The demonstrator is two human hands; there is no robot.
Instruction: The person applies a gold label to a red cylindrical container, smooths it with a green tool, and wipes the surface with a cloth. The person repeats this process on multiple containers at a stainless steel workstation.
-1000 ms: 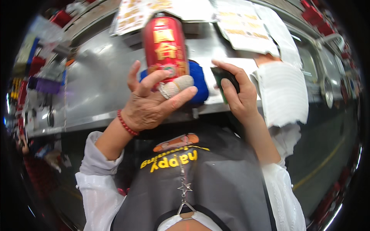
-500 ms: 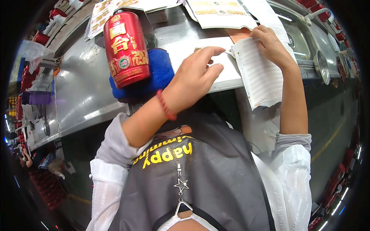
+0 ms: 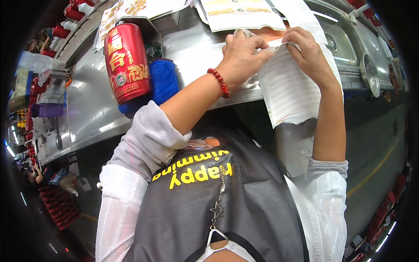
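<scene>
My left hand (image 3: 244,59), with a red bead bracelet at the wrist, is closed around a crumpled greyish cloth (image 3: 243,33). Its thumb and forefinger come together at the top left corner of a white paper sheet (image 3: 290,89). That sheet hangs over the counter's front edge, its lower edge ragged. At the sheet's top, my right hand (image 3: 307,54) pinches the edge between thumb and fingers. To the left, a red bottle (image 3: 127,63) with gold decoration and a dark cap rests on a folded blue towel (image 3: 164,81).
A metal counter (image 3: 87,105) runs across the front. Printed sheets with gold patterns (image 3: 240,15) lie at the back. On the right are a sink (image 3: 334,26) and a round metal pan (image 3: 370,75). A purple container (image 3: 50,110) stands far left.
My left hand has moved right and forward to the sheet's corner, and its thumb and forefinger have closed together. The right hand stays at the sheet's top edge. The view has shifted slightly.
</scene>
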